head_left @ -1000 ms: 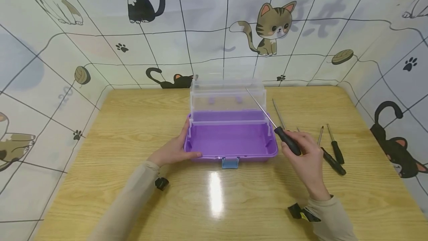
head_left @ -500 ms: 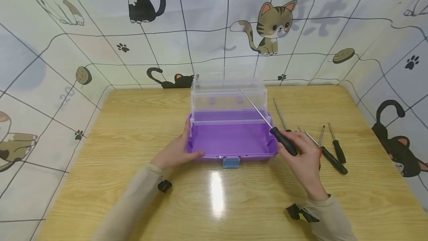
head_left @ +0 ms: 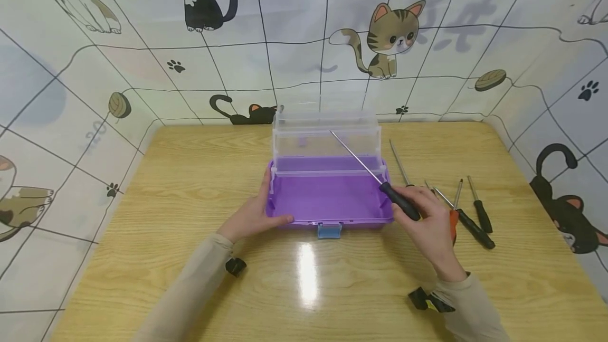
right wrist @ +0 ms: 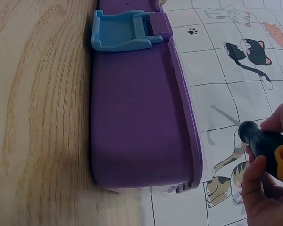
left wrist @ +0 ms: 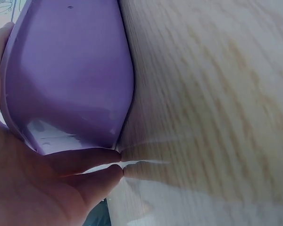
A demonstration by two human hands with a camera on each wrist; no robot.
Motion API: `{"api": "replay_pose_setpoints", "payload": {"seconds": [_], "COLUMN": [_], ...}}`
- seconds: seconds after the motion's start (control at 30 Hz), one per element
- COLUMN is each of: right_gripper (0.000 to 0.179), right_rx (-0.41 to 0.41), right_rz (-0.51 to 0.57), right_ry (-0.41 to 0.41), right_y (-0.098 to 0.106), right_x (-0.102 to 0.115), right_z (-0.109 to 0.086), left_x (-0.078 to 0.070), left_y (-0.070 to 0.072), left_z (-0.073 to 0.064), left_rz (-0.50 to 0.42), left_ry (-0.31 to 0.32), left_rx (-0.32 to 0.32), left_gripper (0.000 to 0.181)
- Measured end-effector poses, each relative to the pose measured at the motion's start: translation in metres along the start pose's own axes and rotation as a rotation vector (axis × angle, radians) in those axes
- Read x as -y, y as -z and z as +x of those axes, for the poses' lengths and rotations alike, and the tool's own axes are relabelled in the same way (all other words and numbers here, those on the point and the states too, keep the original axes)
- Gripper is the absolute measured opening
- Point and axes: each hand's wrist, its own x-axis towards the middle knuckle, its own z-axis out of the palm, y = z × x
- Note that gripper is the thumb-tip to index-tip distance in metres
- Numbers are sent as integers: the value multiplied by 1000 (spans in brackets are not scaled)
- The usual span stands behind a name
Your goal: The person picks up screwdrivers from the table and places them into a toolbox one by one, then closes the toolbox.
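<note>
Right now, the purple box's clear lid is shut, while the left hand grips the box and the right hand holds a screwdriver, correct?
Not quite: the head view shows the clear lid open. The left hand does grip the purple box, and the right hand holds a screwdriver.

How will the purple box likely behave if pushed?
The purple box probably slides easily, looking plastic and bare inside. It may tip backward, the clear lid being raised behind. It seems stiff, showing no dent by the left hand.
</note>
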Motion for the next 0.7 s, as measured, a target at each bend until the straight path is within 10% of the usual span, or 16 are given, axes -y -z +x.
{"api": "replay_pose_setpoints", "payload": {"seconds": [0.7], "right_gripper": [33], "right_rx": [336], "right_rz": [-1], "right_ry": [-36], "right_y": [-3], "right_x": [-18], "right_z": [12], "left_x": [1], "left_y": [-1], "left_z": [-2], "left_rz": [46], "left_ry": [31], "left_rx": [1], "left_gripper": [120]}}
